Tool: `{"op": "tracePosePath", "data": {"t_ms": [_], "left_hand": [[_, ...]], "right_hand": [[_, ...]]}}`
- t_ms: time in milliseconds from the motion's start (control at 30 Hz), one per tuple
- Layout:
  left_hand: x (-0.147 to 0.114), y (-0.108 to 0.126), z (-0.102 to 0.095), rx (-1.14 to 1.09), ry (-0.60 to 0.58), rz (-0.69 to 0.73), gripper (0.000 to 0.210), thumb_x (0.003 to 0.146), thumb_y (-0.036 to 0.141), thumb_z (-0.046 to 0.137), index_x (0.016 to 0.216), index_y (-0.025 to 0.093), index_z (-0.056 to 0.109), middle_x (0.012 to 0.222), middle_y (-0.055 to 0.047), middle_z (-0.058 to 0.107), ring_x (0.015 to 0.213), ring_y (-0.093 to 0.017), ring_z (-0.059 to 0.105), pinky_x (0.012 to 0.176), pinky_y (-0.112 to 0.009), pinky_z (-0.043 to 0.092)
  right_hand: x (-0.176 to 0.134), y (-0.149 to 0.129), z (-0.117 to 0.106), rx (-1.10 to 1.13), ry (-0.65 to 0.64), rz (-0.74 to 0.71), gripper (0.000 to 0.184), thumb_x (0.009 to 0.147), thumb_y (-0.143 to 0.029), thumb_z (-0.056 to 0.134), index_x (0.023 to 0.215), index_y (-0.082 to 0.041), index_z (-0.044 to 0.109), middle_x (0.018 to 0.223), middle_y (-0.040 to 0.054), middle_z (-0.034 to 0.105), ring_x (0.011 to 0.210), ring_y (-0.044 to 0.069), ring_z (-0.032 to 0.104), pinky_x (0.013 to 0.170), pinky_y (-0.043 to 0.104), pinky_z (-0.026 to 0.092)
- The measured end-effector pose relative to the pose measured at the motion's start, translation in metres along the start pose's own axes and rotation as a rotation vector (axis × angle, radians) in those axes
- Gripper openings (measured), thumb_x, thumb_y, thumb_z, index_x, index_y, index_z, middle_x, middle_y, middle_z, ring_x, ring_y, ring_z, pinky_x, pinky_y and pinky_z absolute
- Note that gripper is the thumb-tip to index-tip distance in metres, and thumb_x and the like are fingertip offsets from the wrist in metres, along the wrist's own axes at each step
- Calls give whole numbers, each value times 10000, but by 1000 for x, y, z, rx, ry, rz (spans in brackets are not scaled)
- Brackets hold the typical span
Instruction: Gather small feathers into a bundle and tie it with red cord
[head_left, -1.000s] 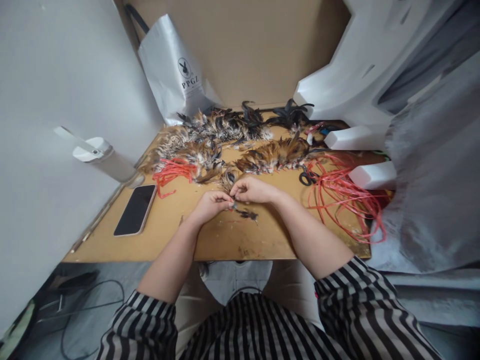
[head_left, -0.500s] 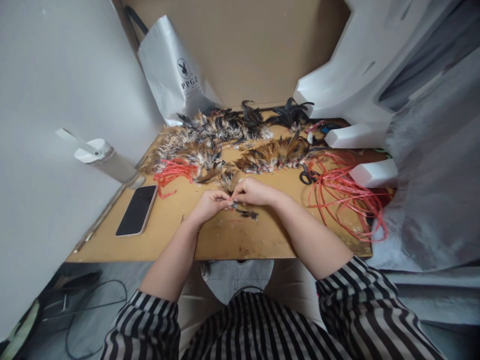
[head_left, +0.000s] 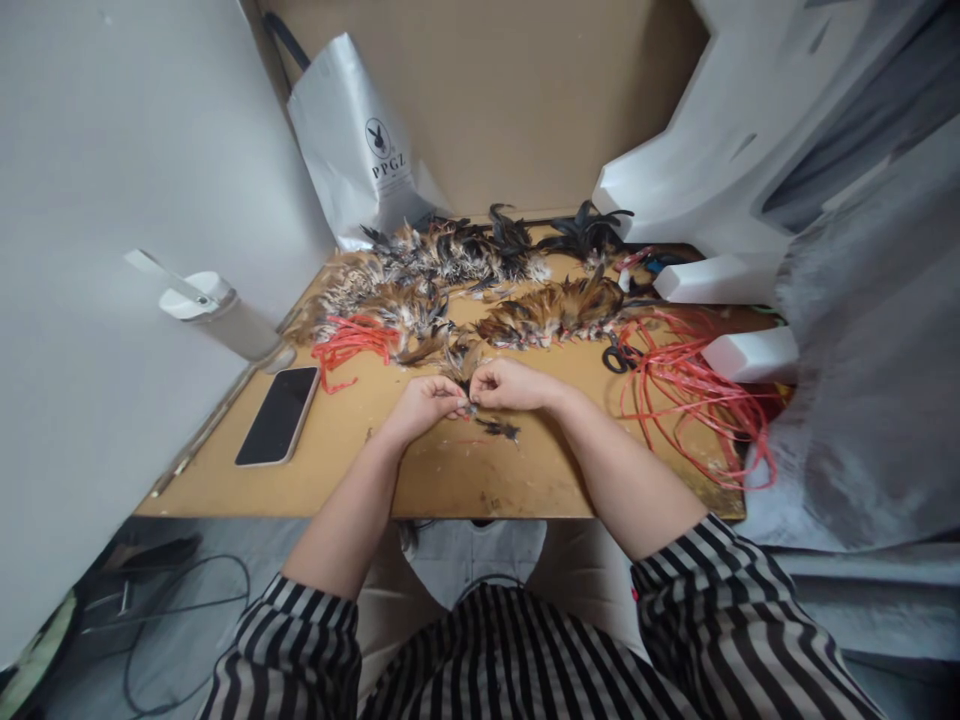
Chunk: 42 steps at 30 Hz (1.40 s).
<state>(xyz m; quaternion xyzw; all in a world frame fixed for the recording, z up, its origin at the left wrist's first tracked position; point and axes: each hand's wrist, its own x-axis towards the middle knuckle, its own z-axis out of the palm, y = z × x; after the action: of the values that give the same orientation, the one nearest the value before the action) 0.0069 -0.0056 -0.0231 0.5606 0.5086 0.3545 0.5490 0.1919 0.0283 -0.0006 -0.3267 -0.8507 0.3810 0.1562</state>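
Note:
My left hand (head_left: 426, 408) pinches the base of a small bundle of brown feathers (head_left: 460, 356), whose tips point away from me. A bit of red strip shows at its fingertips. Close on the right, my right hand (head_left: 513, 384) has thumb and fingers pressed together beside the bundle's base; whatever they hold is too small to see. Under the hands lie a few dark loose feathers (head_left: 498, 429) and a thin red strip (head_left: 466, 442). Beyond them a row of brown feather bundles (head_left: 559, 308) rests on the table, with red ties along its near edge.
Cut red strips (head_left: 354, 340) and a phone (head_left: 277, 416) lie left, near a bottle (head_left: 229, 318). Tangled red strips (head_left: 675, 385) and black-handled scissors (head_left: 616, 358) are on the right, beside white blocks (head_left: 752, 356). More feathers (head_left: 450, 250) and a silver bag (head_left: 352, 150) sit behind.
My right hand has drawn slightly right, leaving a small gap from the left fingertips. The left hand keeps its pinch on the feather bundle. The whole view has shifted slightly.

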Motion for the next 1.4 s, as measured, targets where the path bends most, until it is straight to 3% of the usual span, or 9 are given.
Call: {"op": "tracePosePath", "data": {"t_ms": [133,300,533,667,800,1200,1400], "left_hand": [[0,2,-2,-54,-13,-22,281,536,305,750,686,106,620,580,-38,643,532,-100,577,566,-229,471],[1,3,-4,-87,-8,-37,299,487,270,775,674,97,619,561,-30,629,498,-92,553,538,-223,448],[-3,3,-1,27,5,-5,242,518,242,745,672,111,611,567,-14,619,510,-89,542,538,-213,428],[-4,2,2,90,2,74,179,559,218,702,669,119,601,604,-9,617,545,-90,540,542,-207,424],[-4,-2,5,200,17,179,93,610,176,639,679,127,600,617,-2,602,568,-86,526,558,-200,418],[-2,-17,4,690,181,565,102,737,158,537,781,182,626,732,-31,626,671,-124,544,659,-237,426],[0,-19,4,772,205,683,134,769,156,514,822,177,635,824,-71,642,796,-160,569,760,-292,432]], "right_hand": [[0,-3,2,-8,-40,-46,189,666,-196,500,735,-101,647,628,-3,579,553,71,447,529,181,328],[1,-2,5,21,-88,10,186,668,-208,534,747,-105,666,610,-4,588,541,74,456,527,186,339],[6,2,7,358,121,79,197,692,-224,527,807,-101,630,588,-14,575,521,69,486,518,182,365],[7,0,11,434,55,122,154,657,-140,515,788,-109,590,588,-17,586,497,64,500,498,177,370],[9,3,14,416,72,113,142,641,-90,501,762,-117,571,593,-24,587,513,65,506,514,177,381],[15,16,19,135,147,80,227,633,-83,499,774,-105,675,556,-38,565,506,55,448,519,161,349],[16,16,18,41,161,51,245,637,-114,536,806,-103,713,610,-12,617,550,73,471,540,169,352]]}}
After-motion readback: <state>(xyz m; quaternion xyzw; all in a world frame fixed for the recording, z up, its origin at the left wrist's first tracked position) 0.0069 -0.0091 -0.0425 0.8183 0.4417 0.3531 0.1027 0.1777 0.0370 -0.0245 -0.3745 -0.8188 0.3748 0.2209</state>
